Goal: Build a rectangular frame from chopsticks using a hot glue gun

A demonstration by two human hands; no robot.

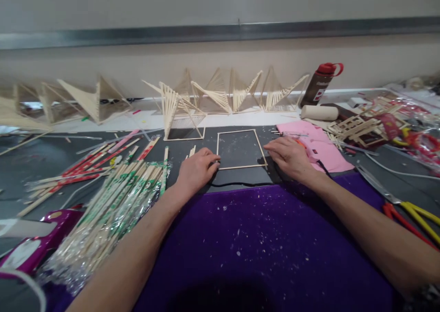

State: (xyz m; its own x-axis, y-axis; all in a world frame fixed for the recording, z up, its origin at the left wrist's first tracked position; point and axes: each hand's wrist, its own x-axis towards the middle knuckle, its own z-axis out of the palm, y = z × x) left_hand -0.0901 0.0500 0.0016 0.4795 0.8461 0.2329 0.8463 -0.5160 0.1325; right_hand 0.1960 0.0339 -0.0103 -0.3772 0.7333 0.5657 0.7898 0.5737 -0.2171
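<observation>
A square frame of thin wooden sticks lies flat on the dark grey work surface between my two hands. At its lower left corner is my left hand, its fingers curled in and the fingertips closed on the left side stick. My right hand rests beside the right side of the square, with fingers stretched out and the fingertips close to that stick. Whether they touch it I cannot tell. A few short sticks lie just behind my left hand. Under my right hand something orange is mostly hidden.
Twisted stick structures stand along the wall. Wrapped chopsticks and a purple tool lie left. To the right are pink cloth, scissors, a stick pile and a bottle. Purple cloth spreads in front.
</observation>
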